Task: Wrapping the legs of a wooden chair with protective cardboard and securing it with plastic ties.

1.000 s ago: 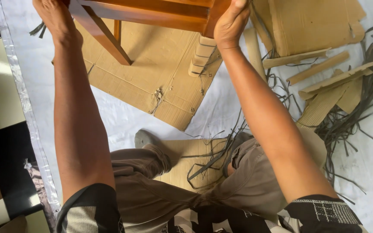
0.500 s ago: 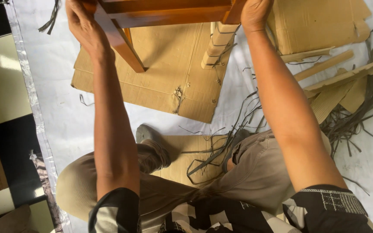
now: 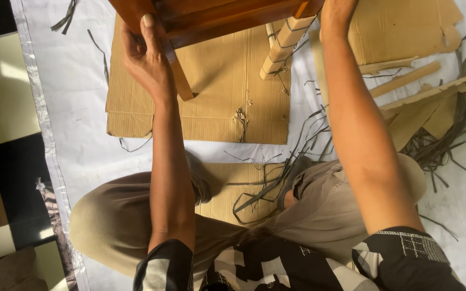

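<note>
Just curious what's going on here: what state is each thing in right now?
Wooden furniture: lifted, held at both sides.
Left hand: gripping a bare leg.
Right hand: gripping the frame.
Wrapped leg: still in cardboard, strapped.
Cardboard sheet: flat on the floor.
Straps: cut, loose.

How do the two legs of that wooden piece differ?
The bare leg shows polished reddish-brown wood; the wrapped leg is covered in pale corrugated cardboard tied with dark straps. The left hand grips beside the bare leg; the right hand holds above the wrapped leg. Both slant down toward the flattened cardboard.
</note>
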